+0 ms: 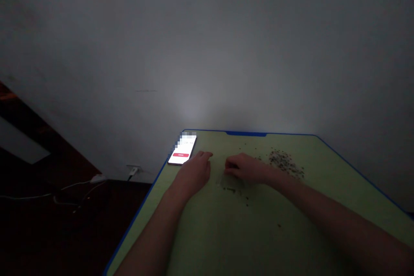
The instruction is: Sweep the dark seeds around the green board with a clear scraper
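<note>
My left hand (198,172) rests on the green tabletop (207,233) just below a lit phone (183,151), its index finger stretched out and nothing visible in it. To the right, my right hand (242,167) is closed in a pinch; what its fingertips hold, if anything, is too small and dark to make out. Beneath that hand lies a small clear, see-through container or bag (226,181), whose exact kind I cannot tell. Several tiny dark pieces show at its near edge. A scattered pile of small dark and pale bits (284,163) lies beyond my right forearm.
Blue trim edges the table, with a blue tab (246,133) at the back against a grey wall (226,51). A few stray bits dot the tabletop. Left of the table, a plug (133,171) sits in a wall socket, and white cables (74,185) trail near the dark floor.
</note>
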Demonstrator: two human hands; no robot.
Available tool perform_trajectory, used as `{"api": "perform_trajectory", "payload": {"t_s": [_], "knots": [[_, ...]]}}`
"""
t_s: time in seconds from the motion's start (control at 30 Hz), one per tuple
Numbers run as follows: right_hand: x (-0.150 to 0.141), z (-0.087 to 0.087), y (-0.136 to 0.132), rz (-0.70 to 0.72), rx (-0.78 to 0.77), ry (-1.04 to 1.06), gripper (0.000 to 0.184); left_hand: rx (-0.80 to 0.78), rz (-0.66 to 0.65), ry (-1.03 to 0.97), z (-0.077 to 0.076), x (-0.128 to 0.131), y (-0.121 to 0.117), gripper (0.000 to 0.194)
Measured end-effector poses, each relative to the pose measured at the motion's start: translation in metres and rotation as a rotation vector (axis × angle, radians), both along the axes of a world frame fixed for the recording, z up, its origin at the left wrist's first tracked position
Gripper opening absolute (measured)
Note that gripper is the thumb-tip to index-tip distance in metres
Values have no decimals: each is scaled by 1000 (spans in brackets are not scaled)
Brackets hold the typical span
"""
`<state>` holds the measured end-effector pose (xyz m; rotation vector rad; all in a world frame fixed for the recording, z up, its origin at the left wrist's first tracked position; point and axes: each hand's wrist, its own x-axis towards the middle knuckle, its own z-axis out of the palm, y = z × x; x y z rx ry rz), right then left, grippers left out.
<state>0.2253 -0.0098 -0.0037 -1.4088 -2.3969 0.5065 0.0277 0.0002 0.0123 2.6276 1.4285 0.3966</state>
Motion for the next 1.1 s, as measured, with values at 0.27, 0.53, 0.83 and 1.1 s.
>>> {"api": "perform_trajectory", "payload": {"t_s": [0.27,0.53,0.83,1.1], "knots": [[8,15,-29,-96,17,111,14,-10,-2,-5,-3,0,2,37],[41,7,-90,-371,-123,152,11,-11,-21,10,-5,0,3,36],[9,10,-82,-331,-15,109,10,-18,-50,9,-9,3,1,34],[4,-3,-79,-306,2,107,12,-20,-33,23,-7,2,2,34]]}}
